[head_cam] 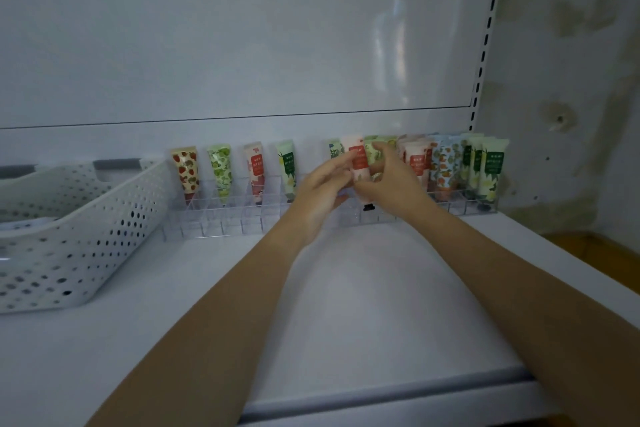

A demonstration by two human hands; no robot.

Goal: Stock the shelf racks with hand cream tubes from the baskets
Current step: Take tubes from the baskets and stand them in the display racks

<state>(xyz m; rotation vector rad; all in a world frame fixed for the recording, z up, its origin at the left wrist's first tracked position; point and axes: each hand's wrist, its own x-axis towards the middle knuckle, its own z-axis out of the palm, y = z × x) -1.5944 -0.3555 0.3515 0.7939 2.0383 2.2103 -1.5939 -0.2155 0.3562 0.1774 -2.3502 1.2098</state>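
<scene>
A: Hands?
B: R hand (388,180) curled round pink tube (358,159), cap down, over clear rack (221,218); L hand (318,194) fingers straight, touching it.
A: Basket (86,236)?
B: Far left on shelf (346,305).

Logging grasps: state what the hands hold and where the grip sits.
A pink, red-labelled hand cream tube: the right hand grips its middle, the left hand touches its side. Its black cap end is free.
</scene>
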